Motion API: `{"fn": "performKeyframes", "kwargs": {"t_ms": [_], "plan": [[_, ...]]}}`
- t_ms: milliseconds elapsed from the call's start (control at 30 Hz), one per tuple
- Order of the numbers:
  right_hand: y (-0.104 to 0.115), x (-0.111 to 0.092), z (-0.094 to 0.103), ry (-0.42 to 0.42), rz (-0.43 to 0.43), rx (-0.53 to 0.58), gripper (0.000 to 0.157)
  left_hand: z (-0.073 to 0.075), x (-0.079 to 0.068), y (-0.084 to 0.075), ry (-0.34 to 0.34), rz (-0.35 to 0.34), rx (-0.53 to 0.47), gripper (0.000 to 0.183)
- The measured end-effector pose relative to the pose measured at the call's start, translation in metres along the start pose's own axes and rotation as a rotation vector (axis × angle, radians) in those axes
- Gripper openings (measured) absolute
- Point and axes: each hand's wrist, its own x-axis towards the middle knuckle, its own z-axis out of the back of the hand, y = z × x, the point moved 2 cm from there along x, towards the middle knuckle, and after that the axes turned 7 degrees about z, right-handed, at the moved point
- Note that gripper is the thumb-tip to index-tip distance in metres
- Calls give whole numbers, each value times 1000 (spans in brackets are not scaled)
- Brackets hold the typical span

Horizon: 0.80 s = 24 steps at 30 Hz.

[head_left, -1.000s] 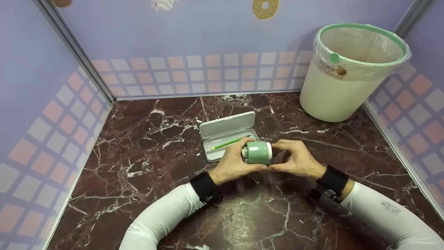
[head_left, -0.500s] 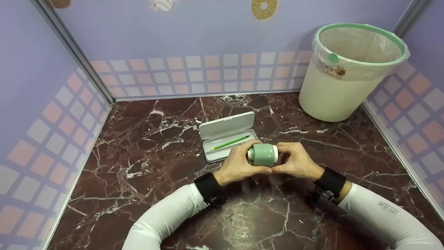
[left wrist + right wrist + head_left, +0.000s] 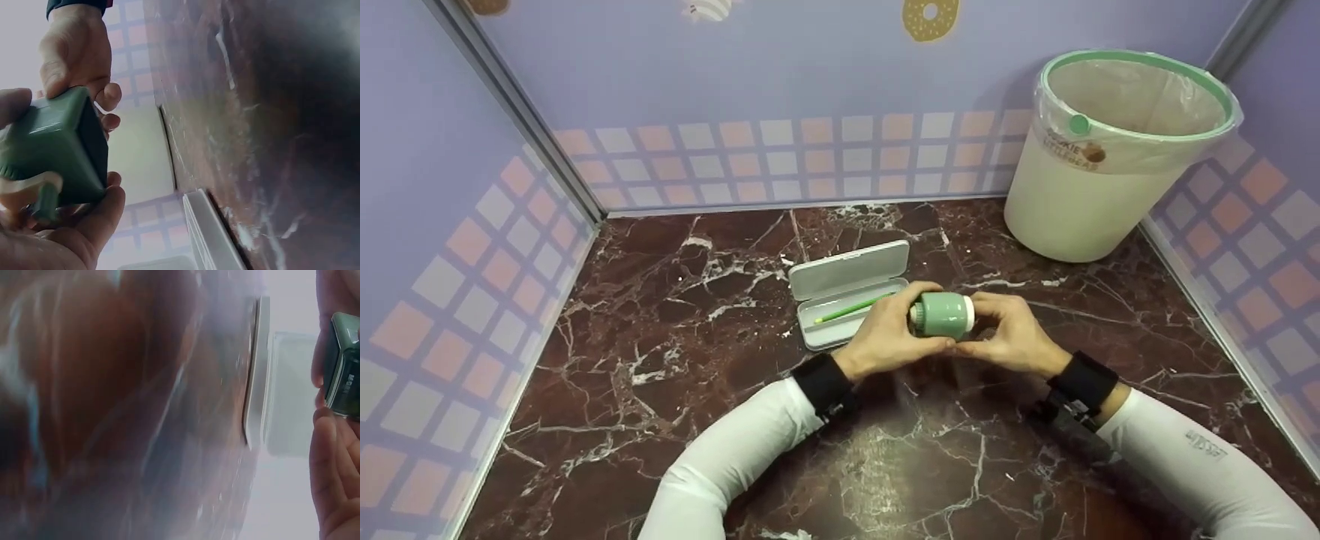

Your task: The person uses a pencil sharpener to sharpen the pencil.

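A green pencil sharpener (image 3: pixel 944 315) with a white rim is held sideways above the table between both hands. My left hand (image 3: pixel 889 337) grips its left end, fingers and thumb wrapped round the body; a small crank handle (image 3: pixel 45 194) shows there in the left wrist view. My right hand (image 3: pixel 1020 334) holds the white-rimmed end with its thumb and fingers. In the right wrist view, a dark see-through part (image 3: pixel 347 382) of the sharpener faces the right hand. Just behind the left hand lies an open pencil case (image 3: pixel 847 271) with a green pencil (image 3: pixel 851 307) in it.
A tall white bin (image 3: pixel 1091 199) with a green rim and a plastic liner stands at the back right. Patterned panels (image 3: pixel 750 90) border the dark marbled table (image 3: pixel 660 315) at the back and sides. Small white bits lie near the case.
The pencil sharpener and my left hand have shifted right, ending slightly farther back. My right hand has moved a little right, still at the white-rimmed end. The case stays in place.
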Motion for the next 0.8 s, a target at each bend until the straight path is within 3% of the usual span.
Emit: {"fn": "performKeyframes", "kwargs": {"t_ms": [233, 467, 800], "plan": [[-18, -2, 20, -23, -98, -121, 51, -16, 30, -6, -61, -43, 165, 74], [-35, -6, 32, 28, -281, -219, 57, -36, 58, -4, -9, 39, 302, 72], [-51, -11, 40, 60, -407, -290, 59, -56, 82, -4, 48, 82, 395, 66]]}}
